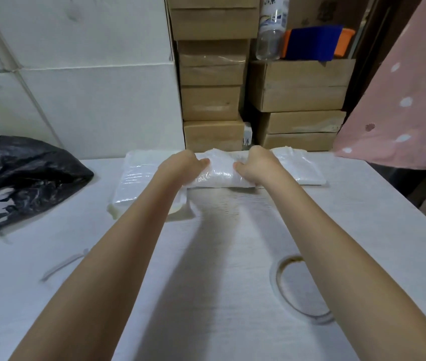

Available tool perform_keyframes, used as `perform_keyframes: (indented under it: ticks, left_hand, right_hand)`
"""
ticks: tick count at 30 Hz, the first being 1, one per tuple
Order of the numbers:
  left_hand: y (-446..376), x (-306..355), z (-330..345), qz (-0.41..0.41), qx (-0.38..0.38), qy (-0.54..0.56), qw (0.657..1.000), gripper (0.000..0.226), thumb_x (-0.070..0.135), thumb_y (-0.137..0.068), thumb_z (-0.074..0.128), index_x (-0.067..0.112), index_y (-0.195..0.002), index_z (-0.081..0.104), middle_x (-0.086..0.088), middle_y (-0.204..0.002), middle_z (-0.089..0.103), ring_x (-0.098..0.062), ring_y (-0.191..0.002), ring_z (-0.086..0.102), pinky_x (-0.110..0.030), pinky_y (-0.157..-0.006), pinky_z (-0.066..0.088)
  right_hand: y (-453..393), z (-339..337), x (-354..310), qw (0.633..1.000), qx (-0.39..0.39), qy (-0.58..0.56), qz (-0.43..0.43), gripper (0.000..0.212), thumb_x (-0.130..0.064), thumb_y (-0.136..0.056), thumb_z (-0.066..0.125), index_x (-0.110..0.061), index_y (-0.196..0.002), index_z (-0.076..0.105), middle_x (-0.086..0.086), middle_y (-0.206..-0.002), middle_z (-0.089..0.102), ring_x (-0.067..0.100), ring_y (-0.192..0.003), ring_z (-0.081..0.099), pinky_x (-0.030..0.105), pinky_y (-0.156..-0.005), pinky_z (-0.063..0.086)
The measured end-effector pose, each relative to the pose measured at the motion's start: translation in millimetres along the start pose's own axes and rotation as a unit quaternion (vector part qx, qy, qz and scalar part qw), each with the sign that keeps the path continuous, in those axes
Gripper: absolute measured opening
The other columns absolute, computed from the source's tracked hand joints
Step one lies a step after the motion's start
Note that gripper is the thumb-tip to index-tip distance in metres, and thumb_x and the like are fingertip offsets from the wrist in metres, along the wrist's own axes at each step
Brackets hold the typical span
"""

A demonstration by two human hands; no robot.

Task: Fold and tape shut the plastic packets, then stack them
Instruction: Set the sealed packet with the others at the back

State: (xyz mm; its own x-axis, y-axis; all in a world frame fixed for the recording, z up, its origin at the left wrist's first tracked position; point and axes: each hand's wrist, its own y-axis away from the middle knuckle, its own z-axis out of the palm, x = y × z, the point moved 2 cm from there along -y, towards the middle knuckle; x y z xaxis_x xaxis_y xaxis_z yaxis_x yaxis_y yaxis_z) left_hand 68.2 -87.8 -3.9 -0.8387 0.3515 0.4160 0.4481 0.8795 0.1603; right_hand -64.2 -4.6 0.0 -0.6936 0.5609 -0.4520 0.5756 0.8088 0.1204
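Note:
Both arms reach to the far edge of the white table [219, 256]. My left hand [184, 165] and my right hand [256, 165] grip the two ends of a folded clear plastic packet [221, 173] filled with white contents. It lies between two similar packets: one at the left [135, 183] and one at the right [303, 170]. A roll of clear tape [297, 287] lies flat on the table near my right forearm. A second tape roll [178, 208] peeks out under my left forearm, mostly hidden.
A black plastic bag [24, 173] with white strips sits at the table's left. A loose white strip [63, 265] lies near my left arm. Stacked cardboard boxes [211, 100] stand behind the table. Pink dotted cloth [402, 100] hangs at the right.

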Motion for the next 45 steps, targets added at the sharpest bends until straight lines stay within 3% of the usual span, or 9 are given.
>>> perform_keyframes:
  ticks: [4,9,12,16,22,27,34,38,45]
  left_hand:
    - [-5,0,7,0.004,0.018,-0.04,0.999,0.042,0.04,-0.096,0.033,0.006,-0.11,0.053,-0.007,-0.088,0.051,-0.026,-0.083,0.048,-0.034,-0.078,0.04]
    - [-4,0,3,0.003,0.048,-0.058,0.997,0.054,0.045,-0.099,0.026,0.003,-0.111,0.058,-0.006,-0.084,0.055,-0.026,-0.087,0.05,-0.034,-0.08,0.038]
    - [3,-10,-19,-0.002,0.083,-0.035,0.996,0.052,0.04,-0.101,0.022,0.002,-0.119,0.053,-0.013,-0.112,0.061,-0.033,-0.108,0.053,-0.039,-0.089,0.04]
    - [4,-46,-51,-0.028,0.094,-0.067,0.993,0.022,0.021,-0.097,0.036,0.005,-0.096,0.051,-0.012,-0.097,0.053,-0.031,-0.084,0.049,-0.032,-0.074,0.035]
    - [5,-94,-68,-0.09,0.034,-0.081,0.992,0.031,0.023,-0.096,0.045,0.001,-0.073,0.044,-0.011,-0.082,0.049,-0.029,-0.076,0.048,-0.033,-0.071,0.039]
    - [2,-116,-63,-0.117,-0.005,0.033,0.993,0.048,0.036,-0.093,0.052,-0.005,-0.118,0.05,-0.021,-0.107,0.061,-0.034,-0.096,0.061,-0.037,-0.089,0.049]
    - [-6,-126,-47,-0.157,0.005,0.229,0.961,0.042,0.032,-0.083,0.069,0.006,-0.107,0.046,-0.006,-0.081,0.056,-0.024,-0.074,0.059,-0.03,-0.063,0.048]
    - [-7,-141,-51,-0.165,0.002,0.303,0.939,0.065,0.028,-0.08,0.073,0.0,-0.131,0.043,-0.01,-0.125,0.057,-0.031,-0.109,0.058,-0.035,-0.091,0.047]
    - [21,-173,-67,-0.141,0.023,0.431,0.891,0.042,0.011,-0.081,0.071,-0.001,-0.119,0.057,-0.017,-0.119,0.063,-0.032,-0.104,0.062,-0.045,-0.095,0.048]
  right_hand:
    - [-4,5,1,0.999,0.037,0.031,0.002,0.029,-0.026,-0.094,0.049,-0.013,-0.07,0.039,0.004,-0.077,0.046,0.024,-0.081,0.048,0.027,-0.048,0.029]
    - [1,-1,-15,0.986,0.089,0.138,0.007,0.019,-0.023,-0.091,0.051,-0.013,-0.105,0.058,0.008,-0.102,0.057,0.026,-0.094,0.053,0.027,-0.054,0.03]
    - [10,-8,-33,0.984,0.147,0.094,-0.047,0.02,-0.023,-0.093,0.048,-0.008,-0.098,0.06,0.013,-0.111,0.057,0.03,-0.102,0.054,0.029,-0.065,0.035]
    - [23,-6,-75,0.989,0.049,-0.033,-0.137,0.039,-0.021,-0.092,0.046,-0.015,-0.056,0.032,0.002,-0.057,0.033,0.019,-0.052,0.034,0.028,-0.046,0.022]
    - [21,31,-141,0.985,-0.062,0.036,-0.156,0.032,-0.008,-0.092,0.041,-0.011,-0.062,0.031,0.001,-0.064,0.034,0.014,-0.052,0.031,0.025,-0.045,0.024]
    - [0,61,-149,0.988,-0.076,0.108,-0.08,0.025,-0.002,-0.089,0.042,-0.01,-0.066,0.035,0.003,-0.068,0.038,0.015,-0.054,0.035,0.024,-0.045,0.027]
    - [-10,76,-142,0.99,-0.061,0.113,-0.061,0.025,-0.002,-0.087,0.045,-0.009,-0.064,0.037,0.004,-0.069,0.04,0.016,-0.056,0.037,0.025,-0.045,0.029]
    - [-10,75,-138,0.993,-0.044,0.086,-0.07,0.025,0.0,-0.086,0.044,-0.009,-0.064,0.036,0.006,-0.067,0.041,0.018,-0.054,0.038,0.026,-0.043,0.029]
    - [13,70,-121,0.985,-0.052,-0.149,-0.073,0.027,-0.02,-0.094,0.043,-0.008,-0.07,0.042,0.005,-0.066,0.045,0.021,-0.061,0.044,0.025,-0.051,0.034]
